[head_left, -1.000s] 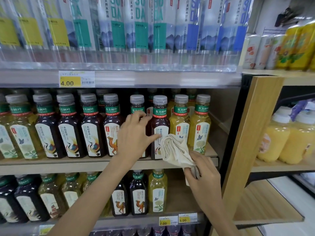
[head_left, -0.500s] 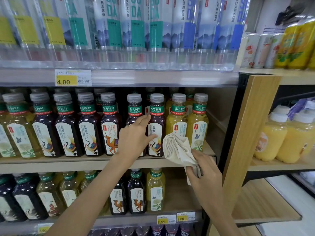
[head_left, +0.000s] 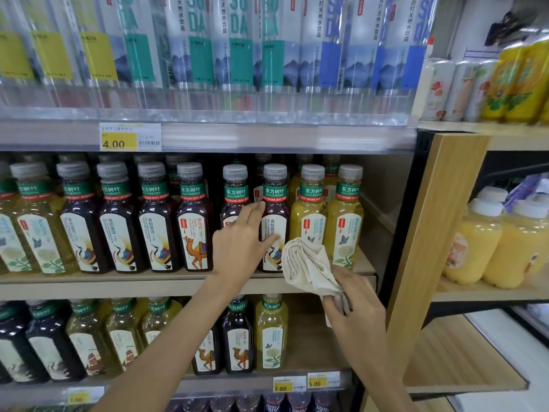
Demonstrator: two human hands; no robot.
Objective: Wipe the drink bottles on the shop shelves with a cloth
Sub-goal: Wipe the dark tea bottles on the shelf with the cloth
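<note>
The middle shelf (head_left: 148, 285) in front of me is carrying a row of dark tea bottles (head_left: 118, 221) flanked by yellow tea bottles (head_left: 344, 221). Soda water bottles (head_left: 237, 40) are standing on the top shelf (head_left: 267, 138), and more tea bottles (head_left: 270, 334) are sitting on the lower shelf (head_left: 315, 352).

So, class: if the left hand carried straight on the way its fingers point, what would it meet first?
Probably the dark tea bottle directly behind the left hand; its fingers already seem to reach it, though depth is unclear.

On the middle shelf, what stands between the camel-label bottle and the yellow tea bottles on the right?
Head view: two dark tea bottles, with the left hand spread across their fronts. The camel-label bottle sits left, the yellow bottles right.
</note>
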